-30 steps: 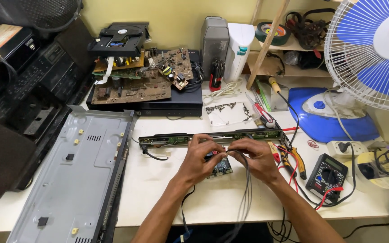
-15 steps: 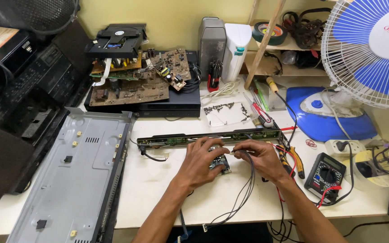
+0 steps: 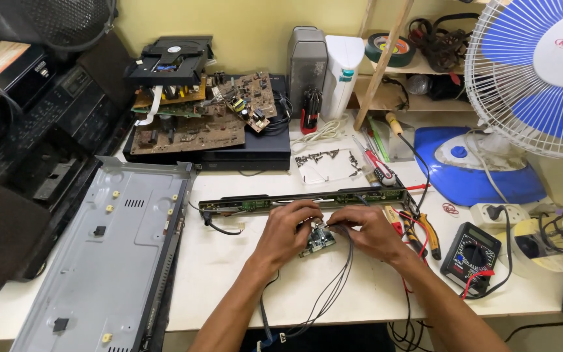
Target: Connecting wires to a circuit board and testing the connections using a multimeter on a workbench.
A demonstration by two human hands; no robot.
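We hold a small green circuit board [image 3: 319,240] between our two hands, just above the white table [image 3: 229,274]. Our left hand [image 3: 288,229] pinches its left edge with curled fingers; our right hand [image 3: 367,233] closes on its right side, fingertips also on the grey wires [image 3: 333,287] that leave it. The board lies tilted, its long axis running from lower left to upper right — the wires trail from it toward us, down over the table edge. Just beyond our knuckles lies a long narrow front panel strip [image 3: 304,199], lengthwise left to right. Right of the right hand sit pliers [image 3: 425,231] and a black multimeter [image 3: 470,251]; far left of the left hand lies a grey metal cover [image 3: 112,261].
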